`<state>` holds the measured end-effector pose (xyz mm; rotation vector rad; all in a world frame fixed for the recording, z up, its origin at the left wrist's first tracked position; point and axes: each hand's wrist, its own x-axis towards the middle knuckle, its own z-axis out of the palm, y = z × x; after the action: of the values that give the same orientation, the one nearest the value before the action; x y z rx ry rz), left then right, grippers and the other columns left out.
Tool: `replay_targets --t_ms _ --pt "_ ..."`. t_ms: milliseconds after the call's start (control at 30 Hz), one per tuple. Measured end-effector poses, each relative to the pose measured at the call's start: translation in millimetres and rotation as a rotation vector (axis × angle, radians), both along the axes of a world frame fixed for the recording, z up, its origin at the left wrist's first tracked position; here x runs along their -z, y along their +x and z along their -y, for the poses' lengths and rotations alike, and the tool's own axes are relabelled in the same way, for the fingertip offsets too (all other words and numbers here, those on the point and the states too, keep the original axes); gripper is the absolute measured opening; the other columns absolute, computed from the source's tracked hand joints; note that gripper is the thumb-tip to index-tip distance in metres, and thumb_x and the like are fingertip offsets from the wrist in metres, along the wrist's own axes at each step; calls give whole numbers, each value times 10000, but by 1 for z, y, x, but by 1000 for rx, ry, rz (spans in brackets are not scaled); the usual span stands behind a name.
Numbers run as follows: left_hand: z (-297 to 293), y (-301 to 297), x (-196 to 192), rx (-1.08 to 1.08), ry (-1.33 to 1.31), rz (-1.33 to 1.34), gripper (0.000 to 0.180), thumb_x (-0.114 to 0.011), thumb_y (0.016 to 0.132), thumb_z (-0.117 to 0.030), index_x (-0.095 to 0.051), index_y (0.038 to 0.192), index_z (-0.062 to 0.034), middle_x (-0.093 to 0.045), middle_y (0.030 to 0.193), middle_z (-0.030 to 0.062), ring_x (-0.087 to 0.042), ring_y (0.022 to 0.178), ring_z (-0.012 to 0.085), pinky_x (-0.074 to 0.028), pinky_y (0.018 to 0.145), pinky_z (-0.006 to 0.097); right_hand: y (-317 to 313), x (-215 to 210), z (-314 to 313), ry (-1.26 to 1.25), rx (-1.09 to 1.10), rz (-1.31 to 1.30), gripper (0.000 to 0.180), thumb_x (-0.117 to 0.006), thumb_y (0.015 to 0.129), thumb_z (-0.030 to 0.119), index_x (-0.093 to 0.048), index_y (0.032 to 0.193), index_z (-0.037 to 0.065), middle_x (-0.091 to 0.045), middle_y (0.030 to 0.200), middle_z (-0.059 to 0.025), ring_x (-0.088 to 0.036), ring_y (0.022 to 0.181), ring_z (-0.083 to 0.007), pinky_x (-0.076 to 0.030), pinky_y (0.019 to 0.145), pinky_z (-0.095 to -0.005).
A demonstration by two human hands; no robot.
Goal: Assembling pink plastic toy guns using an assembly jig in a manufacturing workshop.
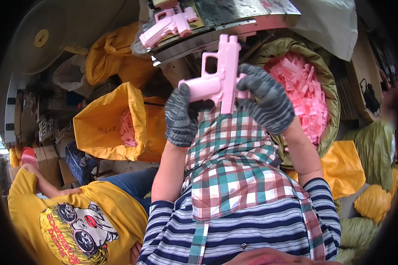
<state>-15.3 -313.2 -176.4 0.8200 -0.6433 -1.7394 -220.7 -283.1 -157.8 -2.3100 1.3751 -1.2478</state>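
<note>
Gloved in grey-and-black striped knit, my left hand is closed around the grip end of a light pink plastic toy pistol. I hold the pistol over my green, brown and white plaid apron. My right hand, gloved alike, has its bent fingers on the pistol's right side. Farther right, an open olive-green sack holds heaped, glossy pink plastic pieces.

The pink toy pistol partly hides the gloved left hand. The metal table is cut off along its far edge.
</note>
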Motion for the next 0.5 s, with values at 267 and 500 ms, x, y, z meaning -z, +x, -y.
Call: replay_targets --t_ms 267,500 --pt "141 31 -63 -467 -1147 1850 594 -620 796 -361 -430 1253 -32 -528 1148 199 -534 1033 320 -410 907 365 -33 -20 24 169 -139 199 506 -759 653 124 -543 1103 45 -579 1080 -105 -565 1002 -224 -444 876 -323" --pt "133 43 -69 -278 -1189 2179 495 -603 770 -336 -495 1194 -104 -540 1127 157 -550 937 331 -430 811 435 -16 -38 64 185 -119 193 507 -741 689 176 -549 1150 83 -564 1135 -73 -537 1038 -185 -438 887 -319"
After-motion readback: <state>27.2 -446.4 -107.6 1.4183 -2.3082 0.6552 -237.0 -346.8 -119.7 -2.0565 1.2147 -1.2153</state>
